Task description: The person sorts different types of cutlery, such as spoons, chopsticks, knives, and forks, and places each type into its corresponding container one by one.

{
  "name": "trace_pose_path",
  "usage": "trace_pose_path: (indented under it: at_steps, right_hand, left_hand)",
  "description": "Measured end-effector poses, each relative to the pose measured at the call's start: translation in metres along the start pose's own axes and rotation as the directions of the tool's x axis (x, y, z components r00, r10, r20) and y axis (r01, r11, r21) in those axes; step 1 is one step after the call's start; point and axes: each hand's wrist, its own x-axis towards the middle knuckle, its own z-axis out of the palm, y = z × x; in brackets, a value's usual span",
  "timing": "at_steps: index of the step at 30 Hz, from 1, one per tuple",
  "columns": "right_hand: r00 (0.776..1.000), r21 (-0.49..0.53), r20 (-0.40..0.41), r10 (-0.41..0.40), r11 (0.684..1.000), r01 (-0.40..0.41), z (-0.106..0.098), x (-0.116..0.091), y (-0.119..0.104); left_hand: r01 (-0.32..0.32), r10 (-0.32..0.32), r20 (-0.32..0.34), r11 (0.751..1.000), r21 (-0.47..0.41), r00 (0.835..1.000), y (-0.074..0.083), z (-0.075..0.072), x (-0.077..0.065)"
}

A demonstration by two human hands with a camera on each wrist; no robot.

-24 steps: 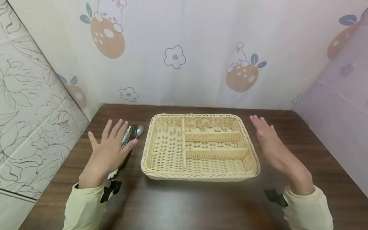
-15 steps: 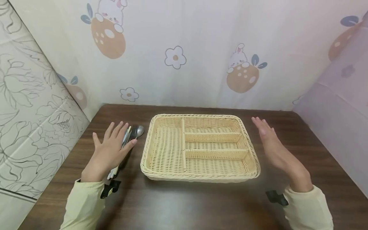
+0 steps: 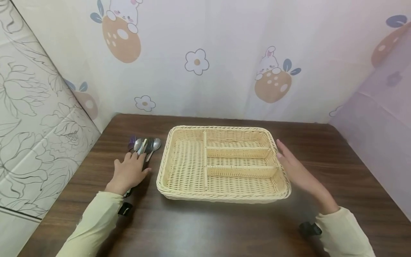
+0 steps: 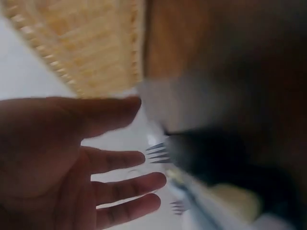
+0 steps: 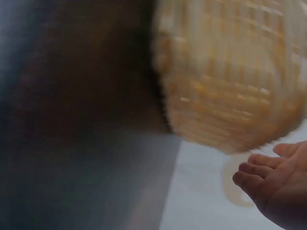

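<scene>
My left hand is over a bunch of cutlery left of a wicker basket, its fingers overlapping the handles. Past the fingertips show a purple fork, a spoon, a dark-tined fork and another spoon; the hand hides most of the handles. In the left wrist view that hand has its fingers extended, with fork tines just beyond them. My right hand is at the basket's right rim, fingers straight. The right wrist view shows this hand below the basket's corner.
The basket has one long compartment at left and several dividers forming three at right. Dark wooden table surrounds it. A patterned curtain hangs behind the table, with more cloth at both sides.
My left hand has lowered onto the cutlery, and more spoon and fork heads show past its fingers. My right hand has moved left to the basket's rim. The basket stays in place.
</scene>
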Motion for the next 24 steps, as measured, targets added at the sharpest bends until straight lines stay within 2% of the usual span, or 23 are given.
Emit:
trace_pose_path:
  at_steps: [6, 12, 14, 19, 24]
  right_hand:
    - [0.999, -0.019, -0.045, -0.007, 1.000, 0.006, 0.015, 0.005, 0.011]
    - [0.994, 0.051, -0.092, 0.058, 0.997, -0.054, 0.022, 0.010, 0.009]
    - [0.993, 0.045, -0.098, 0.072, 0.997, -0.068, 0.023, 0.011, 0.008]
    - [0.989, 0.016, -0.114, 0.089, 0.996, -0.088, 0.024, 0.010, 0.008]
    - [0.987, 0.004, -0.129, 0.091, 0.996, -0.091, 0.025, 0.009, 0.008]
  left_hand:
    - [-0.009, 0.011, -0.067, 0.999, 0.037, 0.998, 0.000, 0.014, 0.004]
    - [0.001, 0.005, -0.093, 0.998, 0.059, 0.996, 0.002, 0.017, 0.008]
    - [-0.002, 0.010, -0.096, 0.997, 0.075, 0.995, 0.002, 0.017, 0.010]
    - [-0.044, 0.061, -0.158, 0.993, 0.111, 0.986, 0.002, 0.019, 0.013]
    - [-0.083, 0.102, -0.214, 0.992, 0.099, 0.971, 0.004, 0.022, 0.015]
